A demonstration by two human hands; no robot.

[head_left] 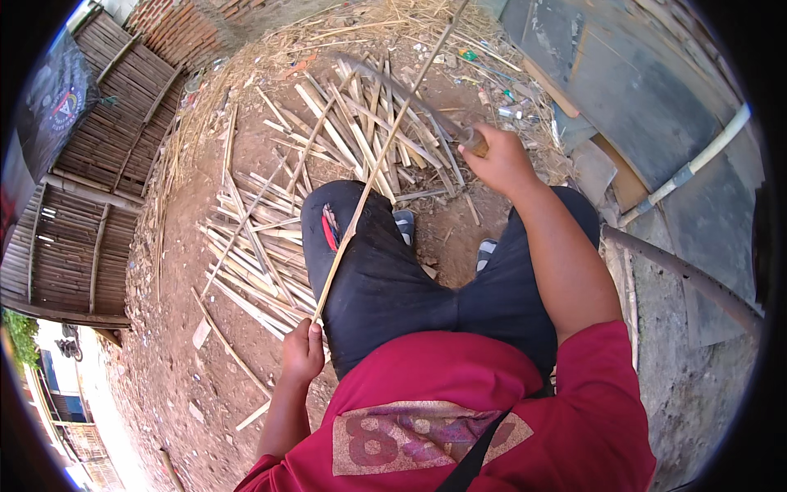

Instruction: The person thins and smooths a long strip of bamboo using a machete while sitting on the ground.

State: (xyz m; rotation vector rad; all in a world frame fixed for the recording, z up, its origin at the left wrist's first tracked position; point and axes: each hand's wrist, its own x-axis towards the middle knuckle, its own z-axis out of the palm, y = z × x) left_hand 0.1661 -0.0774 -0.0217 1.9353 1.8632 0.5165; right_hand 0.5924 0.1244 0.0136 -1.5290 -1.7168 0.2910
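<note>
My left hand [303, 351] is closed around the lower end of a long, thin bamboo strip [365, 201]. The strip slants up across my left thigh toward the top of the view. In my right hand [500, 161], gripped by its wooden handle [475, 143], is a machete. Its long blade [410, 97] points up and left and passes across the strip in view; whether they touch I cannot tell. Beyond and left of my knees, split bamboo pieces [254, 238] lie in loose piles on the dirt.
Woven bamboo panels [123, 107] stand at the left, and a brick wall [176, 31] at the far left. On the right are dark sheets [639, 90], a pale pole [697, 160] and a brown pole [684, 266]. Litter [508, 111] lies on the ground near them.
</note>
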